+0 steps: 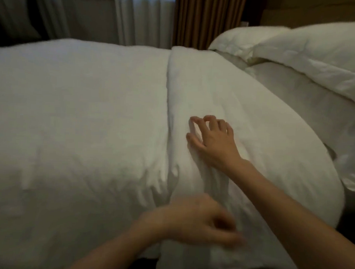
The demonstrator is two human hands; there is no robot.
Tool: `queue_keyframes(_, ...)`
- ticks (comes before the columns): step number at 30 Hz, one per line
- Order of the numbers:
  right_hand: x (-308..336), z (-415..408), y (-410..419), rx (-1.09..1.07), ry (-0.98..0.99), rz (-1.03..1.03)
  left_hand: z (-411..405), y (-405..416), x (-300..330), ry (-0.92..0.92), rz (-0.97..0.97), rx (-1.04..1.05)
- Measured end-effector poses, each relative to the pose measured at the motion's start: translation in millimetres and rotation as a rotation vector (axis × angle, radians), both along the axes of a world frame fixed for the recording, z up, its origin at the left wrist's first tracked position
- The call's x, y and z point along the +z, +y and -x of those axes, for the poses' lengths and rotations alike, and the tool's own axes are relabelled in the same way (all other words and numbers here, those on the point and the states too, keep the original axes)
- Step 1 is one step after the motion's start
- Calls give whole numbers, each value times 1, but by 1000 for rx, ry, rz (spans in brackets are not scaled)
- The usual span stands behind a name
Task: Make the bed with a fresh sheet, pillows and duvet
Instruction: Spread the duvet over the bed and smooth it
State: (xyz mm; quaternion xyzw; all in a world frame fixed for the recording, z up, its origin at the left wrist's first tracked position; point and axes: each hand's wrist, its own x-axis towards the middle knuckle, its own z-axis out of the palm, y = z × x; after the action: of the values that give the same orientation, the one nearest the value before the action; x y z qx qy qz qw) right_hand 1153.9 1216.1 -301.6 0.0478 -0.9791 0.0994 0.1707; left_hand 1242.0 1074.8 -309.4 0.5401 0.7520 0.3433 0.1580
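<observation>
A white duvet (72, 120) covers the bed from the left edge to the middle. Its top end is folded back into a thick band (244, 108) that runs from the far side to the near edge. My right hand (211, 142) lies on that band with fingers spread and slightly curled, pressing the cloth; small creases run from it toward me. My left hand (199, 220), blurred, hovers low over the near end of the band with fingers loosely curled and nothing visibly held. Two white pillows (316, 50) are stacked at the head, on the right.
Sheer white curtains (140, 18) and a brown drape (206, 18) hang behind the far side of the bed. A wooden headboard (309, 12) rises behind the pillows. A dark gap shows at the near edge of the bed (144, 266).
</observation>
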Motion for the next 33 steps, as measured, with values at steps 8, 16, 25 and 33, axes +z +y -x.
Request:
queue_keyframes(8, -31, 30, -34, -28, -89, -34, 106, -123, -37, 577, 413, 946)
queue_keyframes(16, -26, 25, -33, -35, -116, -9, 122, -232, -28, 459, 653, 1442)
queue_keyframes(25, -19, 11, -42, -96, -200, 38, 103, -249, -25, 312, 624, 1396)
queue_keyframes(33, -3, 8, -51, -217, -36, -132, 107, -239, -49, 512, 551, 1453)
